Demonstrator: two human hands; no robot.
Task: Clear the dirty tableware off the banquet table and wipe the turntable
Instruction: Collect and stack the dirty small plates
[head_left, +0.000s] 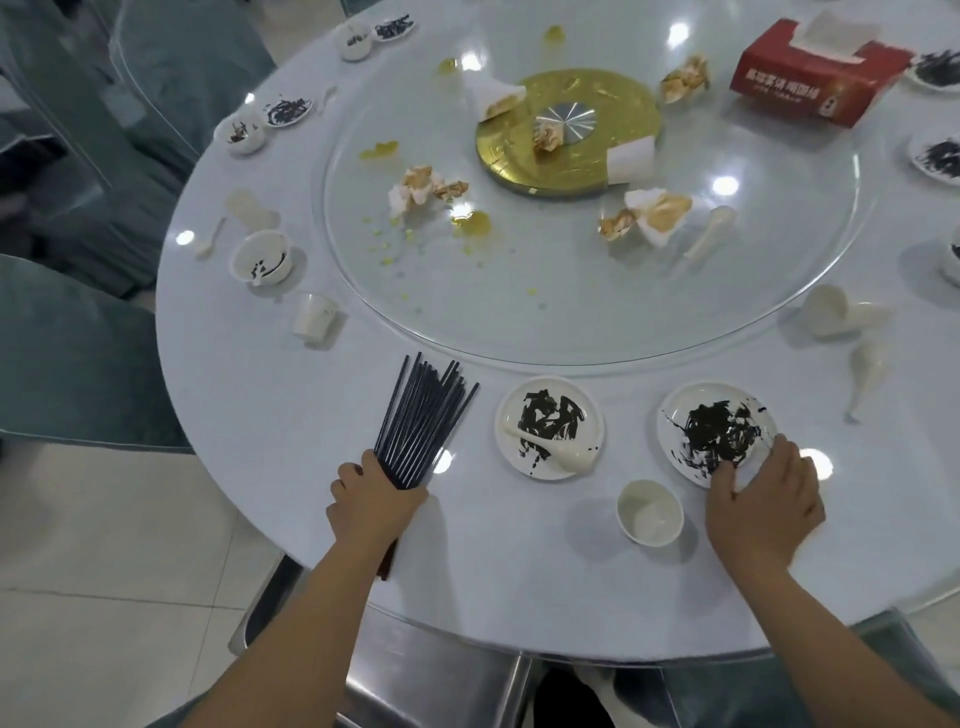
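Observation:
My left hand grips a fanned bundle of black chopsticks at the table's near edge. My right hand rests on the near rim of a white plate smeared with black, thumb on its surface. Left of it lies a second stained plate with a white spoon on it. A small white cup stands between the two hands. The glass turntable carries crumpled napkins, yellow spills and a gold hub.
A red tissue box sits at the turntable's far right. Dirty bowls, a tipped cup, spoons and small dishes ring the white table. Covered chairs stand at left; a steel cart is below.

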